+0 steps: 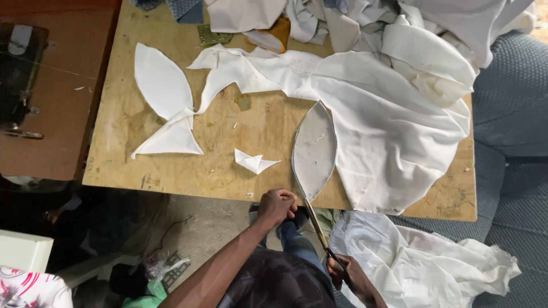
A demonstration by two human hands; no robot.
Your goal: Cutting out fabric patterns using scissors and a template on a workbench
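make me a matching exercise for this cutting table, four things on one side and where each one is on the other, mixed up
Things:
1. scissors
2. leaf-shaped template
3. small white scrap
4. sewing machine

Places:
A. far left, on the brown stand
B. in the right hand, below the table edge
C. on bare wood at mid table
D. against the big white cloth

Pairs: 1-B, 2-D, 3-C, 4-A

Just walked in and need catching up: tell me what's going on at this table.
A person stands at a wooden table cutting white cloth. The right hand works scissors along the edge of a leaf-shaped pattern lying on the cloth, while the left hand steadies the near edge. Two similar leaf-shaped pieces lie cut out to the left, with a small scrap between. More cloth is heaped at the far side.
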